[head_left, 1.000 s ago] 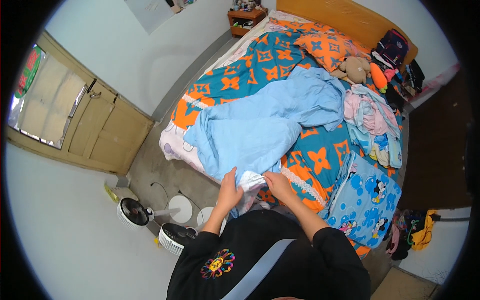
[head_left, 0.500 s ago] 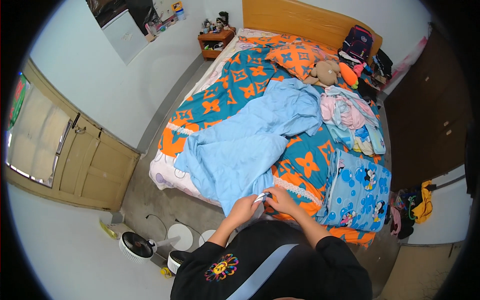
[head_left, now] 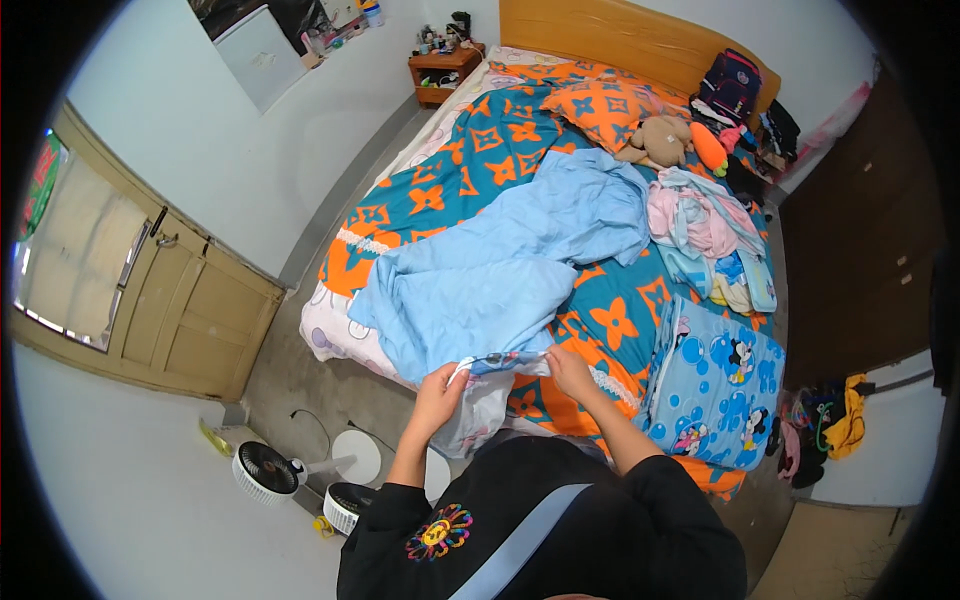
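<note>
A large light blue sheet (head_left: 500, 270) lies crumpled across the bed (head_left: 470, 170), which has a teal and orange patterned cover. My left hand (head_left: 440, 390) and my right hand (head_left: 568, 368) each grip the sheet's near edge (head_left: 505, 360) at the foot of the bed, holding it stretched between them. The edge shows a patterned underside. Both hands are closed on the fabric.
A pile of pastel clothes (head_left: 705, 225), a stuffed toy (head_left: 660, 140) and an orange pillow (head_left: 605, 105) lie near the headboard. A blue cartoon-print folded cloth (head_left: 715, 385) sits at the bed's right corner. Two small fans (head_left: 265, 470) stand on the floor left of me.
The view has tilted toward the head of the bed. My hands have moved apart along the sheet's edge, stretching it between them.
</note>
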A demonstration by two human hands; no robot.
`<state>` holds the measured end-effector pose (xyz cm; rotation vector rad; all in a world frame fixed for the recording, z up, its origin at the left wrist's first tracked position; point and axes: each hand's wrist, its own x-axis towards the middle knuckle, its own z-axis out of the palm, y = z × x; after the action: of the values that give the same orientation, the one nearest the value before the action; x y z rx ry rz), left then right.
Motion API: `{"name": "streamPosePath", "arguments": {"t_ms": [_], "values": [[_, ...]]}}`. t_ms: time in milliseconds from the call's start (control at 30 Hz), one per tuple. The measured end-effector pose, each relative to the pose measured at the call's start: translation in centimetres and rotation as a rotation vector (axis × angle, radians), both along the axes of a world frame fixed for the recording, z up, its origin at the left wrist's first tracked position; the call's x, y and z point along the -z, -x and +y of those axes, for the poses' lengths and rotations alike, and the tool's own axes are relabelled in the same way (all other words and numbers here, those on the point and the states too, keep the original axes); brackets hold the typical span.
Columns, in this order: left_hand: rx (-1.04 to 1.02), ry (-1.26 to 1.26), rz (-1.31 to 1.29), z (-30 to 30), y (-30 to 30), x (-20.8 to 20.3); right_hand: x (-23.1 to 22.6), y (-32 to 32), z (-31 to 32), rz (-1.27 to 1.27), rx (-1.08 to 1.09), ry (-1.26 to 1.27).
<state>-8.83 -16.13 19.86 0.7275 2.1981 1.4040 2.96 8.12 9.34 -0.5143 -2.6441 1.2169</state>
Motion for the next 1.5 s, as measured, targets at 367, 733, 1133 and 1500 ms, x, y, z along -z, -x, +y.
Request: {"name": "streamPosePath", "arguments": {"t_ms": [367, 733, 1133, 1500], "values": [[-0.002, 0.288, 0.187, 2.8, -6.1, 3.9, -9.3, -7.4, 5.7, -0.357, -0.558, -0.028], [0.204, -0.052, 0.134, 9.9, -12.2, -0.6, -10.3, -7.0, 5.4, -0.329, -0.528, 0.029], [0.285, 0.158, -0.133, 10.3, -12.1, -2.6, -9.7, -7.1, 5.9, -0.250, -0.696, 0.446], [0.102, -0.138, -0.187, 8.2, -10.2, -7.7, 3.3, -2.9, 8.5, 0.075, -0.439, 0.120]]}}
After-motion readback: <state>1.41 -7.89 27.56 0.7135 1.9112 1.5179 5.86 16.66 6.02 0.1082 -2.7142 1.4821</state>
